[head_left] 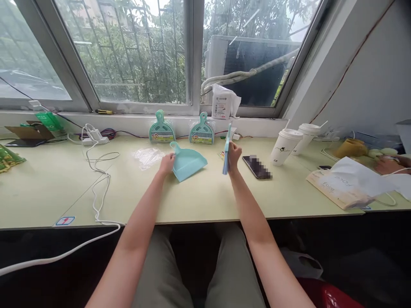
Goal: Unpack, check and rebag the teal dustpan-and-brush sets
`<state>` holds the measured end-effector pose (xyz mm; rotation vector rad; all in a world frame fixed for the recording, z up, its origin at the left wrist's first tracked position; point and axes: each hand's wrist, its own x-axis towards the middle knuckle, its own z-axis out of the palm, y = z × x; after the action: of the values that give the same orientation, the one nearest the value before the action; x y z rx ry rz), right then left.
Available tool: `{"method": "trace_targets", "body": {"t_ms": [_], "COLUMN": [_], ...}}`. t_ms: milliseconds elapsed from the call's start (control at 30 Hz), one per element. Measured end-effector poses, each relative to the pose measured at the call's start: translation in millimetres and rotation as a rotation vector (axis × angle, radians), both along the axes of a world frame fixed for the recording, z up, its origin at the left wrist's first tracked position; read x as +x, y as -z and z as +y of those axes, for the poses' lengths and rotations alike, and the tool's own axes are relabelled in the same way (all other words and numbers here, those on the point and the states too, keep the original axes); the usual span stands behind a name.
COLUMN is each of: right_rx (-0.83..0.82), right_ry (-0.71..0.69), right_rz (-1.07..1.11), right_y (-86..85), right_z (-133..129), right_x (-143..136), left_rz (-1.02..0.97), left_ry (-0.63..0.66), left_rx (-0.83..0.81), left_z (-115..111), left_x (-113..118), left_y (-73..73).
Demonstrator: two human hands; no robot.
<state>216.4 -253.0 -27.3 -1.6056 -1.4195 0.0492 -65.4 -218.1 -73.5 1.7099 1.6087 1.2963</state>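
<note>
1. Just right of your left hand (166, 164), the light-blue dustpan (190, 163) rests on the pale yellow-green tabletop (199, 201), its looped handle pointing away from you.
2. Your left fingers are closed on the dustpan's left edge, near the handle's base; how far they reach underneath, I cannot tell.
3. Your right hand (235, 155) is curled into a fist around the blue hand brush (226, 152), which stands upright, edge-on, left of the knuckles, bristles down. I cannot tell whether they touch the tabletop.
4. Left of your left fingers lies a crumpled clear plastic wrapper (147, 158); right of your right fist, a dark smartphone (254, 167).
5. The step in hand looks like handling dustpan and brush separately, one per hand, with a gap between.
6. Bringing them together would call for a steady left grip and a leftward shift of your right fist.
</note>
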Motion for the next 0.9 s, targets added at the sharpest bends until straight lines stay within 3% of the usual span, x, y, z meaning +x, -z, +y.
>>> {"method": "trace_targets", "body": {"t_ms": [100, 167, 267, 367, 633, 800, 900], "right_rx": [-0.082, -0.212, -0.381, -0.430, -0.533, -0.362, -0.300], "right_ry": [0.075, 0.052, -0.001, 0.006, 0.067, 0.040, -0.104], "right_rz": [-0.215, -0.373, -0.536, -0.611, -0.528, -0.278, -0.358], "right_y": [9.6, 22.9, 40.0, 44.3, 35.1, 27.4, 23.1], "right_z": [3.7, 7.1, 12.1, 13.2, 8.9, 11.8, 7.8], "right_x": [21.6, 24.5, 15.3, 1.7, -4.1, 14.0, 0.8], "left_rz": [0.094, 0.188, 0.280, 0.317, 0.387, 0.514, 0.422], "left_ry": [-0.035, -0.032, -0.052, -0.088, -0.038, 0.114, 0.257], "left_rx": [-0.016, -0.027, 0.018, 0.042, 0.033, -0.093, -0.130], "left_z": [-0.5, -3.8, -8.0, -9.1, -10.4, -12.5, -15.6], "left_x": [-16.5, -17.6, -13.1, -9.8, -9.0, -4.6, 10.5], "left_y": [1.6, 3.1, 5.4, 5.7, 2.3, 3.2, 3.7]}}
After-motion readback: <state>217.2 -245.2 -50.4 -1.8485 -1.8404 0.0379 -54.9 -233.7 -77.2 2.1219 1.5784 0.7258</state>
